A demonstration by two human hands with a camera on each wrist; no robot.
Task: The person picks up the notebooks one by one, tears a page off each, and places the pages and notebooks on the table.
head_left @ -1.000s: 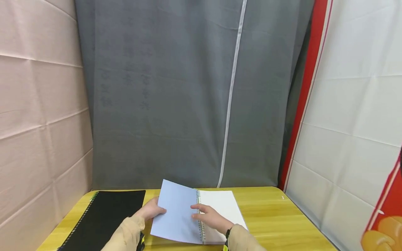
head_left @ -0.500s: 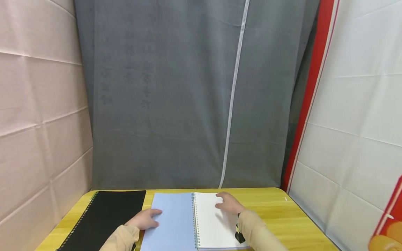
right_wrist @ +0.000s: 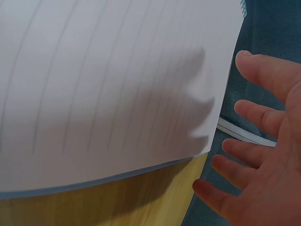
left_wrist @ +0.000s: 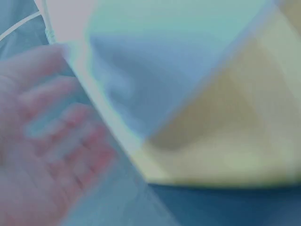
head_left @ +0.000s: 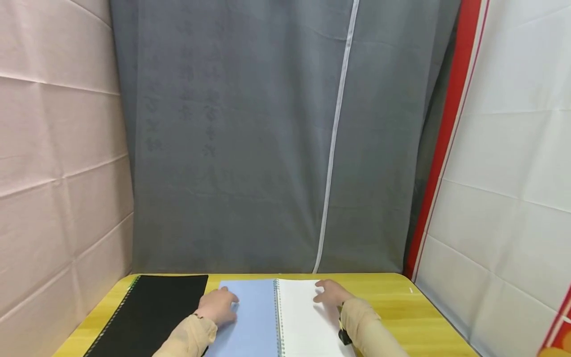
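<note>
Lying flat on the yellow table (head_left: 392, 317), the open spiral notebook (head_left: 276, 322) serves as the landmark. Left of the notebook, just beside its blue cover, sits a black folder (head_left: 151, 312). The left hand (head_left: 218, 305) rests on the notebook's blue left leaf with fingers spread and relaxed, gripping nothing. The right hand (head_left: 329, 293) lies near the far edge of the notebook's white lined page (right_wrist: 108, 80), fingers (right_wrist: 256, 113) splayed wide and holding nothing. Behind the notebook hangs a grey curtain (head_left: 267, 134).
</note>
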